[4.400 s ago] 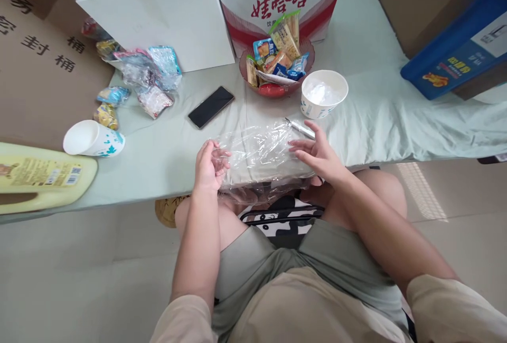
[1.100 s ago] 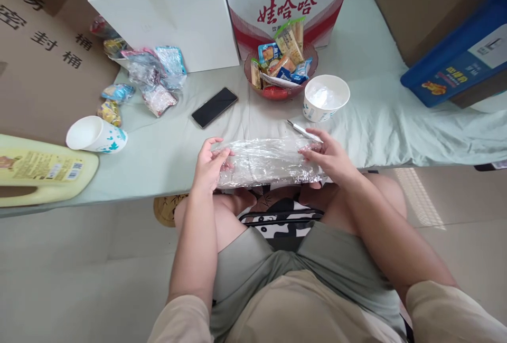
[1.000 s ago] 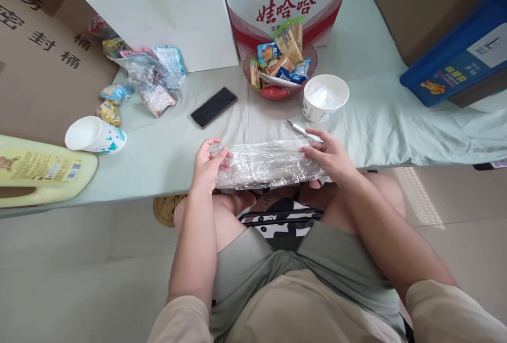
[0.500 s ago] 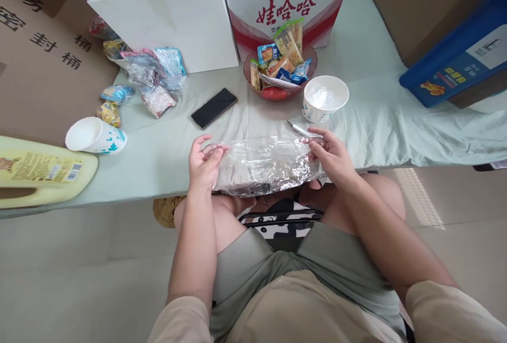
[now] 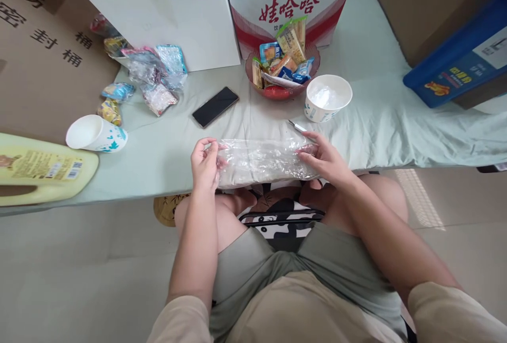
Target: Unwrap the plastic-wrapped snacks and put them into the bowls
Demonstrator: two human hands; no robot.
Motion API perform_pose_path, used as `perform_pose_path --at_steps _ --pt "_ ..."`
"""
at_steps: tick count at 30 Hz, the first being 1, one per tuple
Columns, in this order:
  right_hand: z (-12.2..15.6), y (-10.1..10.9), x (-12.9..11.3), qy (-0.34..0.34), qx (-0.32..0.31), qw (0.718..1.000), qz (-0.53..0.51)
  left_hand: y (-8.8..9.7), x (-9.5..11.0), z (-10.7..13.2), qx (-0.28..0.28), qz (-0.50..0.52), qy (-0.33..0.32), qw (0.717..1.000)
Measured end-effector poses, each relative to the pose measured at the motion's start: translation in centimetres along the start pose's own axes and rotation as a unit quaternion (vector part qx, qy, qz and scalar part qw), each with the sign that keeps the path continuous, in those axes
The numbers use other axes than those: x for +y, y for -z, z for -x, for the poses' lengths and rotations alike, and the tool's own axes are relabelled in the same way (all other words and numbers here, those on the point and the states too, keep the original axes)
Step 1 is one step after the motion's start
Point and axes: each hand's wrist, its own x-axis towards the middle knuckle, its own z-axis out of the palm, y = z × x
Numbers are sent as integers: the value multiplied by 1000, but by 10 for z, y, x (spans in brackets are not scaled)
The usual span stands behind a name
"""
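Between my two hands a clear plastic bag [image 5: 261,161] is stretched sideways over the front edge of the table. My left hand [image 5: 205,163] pinches its left end, thumb against the fingers. At the other end, my right hand [image 5: 325,158] grips the plastic between thumb and fingers. Just beyond the right fingers lies a pen-like tool [image 5: 297,125] with a pale handle, partly hidden by that hand. A paper cup [image 5: 328,99] with clear plastic inside stands behind it. A black phone [image 5: 216,106] lies flat, beyond my left hand.
Wrapped snacks fill a reddish bowl [image 5: 283,89] before a white carton [image 5: 293,8]. More snack packets [image 5: 152,76] lie at the left, near a tipped paper cup [image 5: 97,133] and a yellow jug [image 5: 47,171]. A blue container [image 5: 455,63] stands at the right.
The bag's lower edge has risen and it lies flatter at the table edge. My right hand has moved slightly left, and the left fingers have closed more around the plastic.
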Motion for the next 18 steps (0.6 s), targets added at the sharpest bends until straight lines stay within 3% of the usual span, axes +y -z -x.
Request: perform_pose_path --at_steps 8,15,18 --pt "0 -7 -5 11 75 997 -13 1 -3 1 -10 -41 35 999" --pt "-2 -5 -4 4 95 995 -17 5 -4 -1 -122 26 66 990" --pt "-2 -4 -5 11 112 993 -19 5 -1 3 -145 10 75 987"
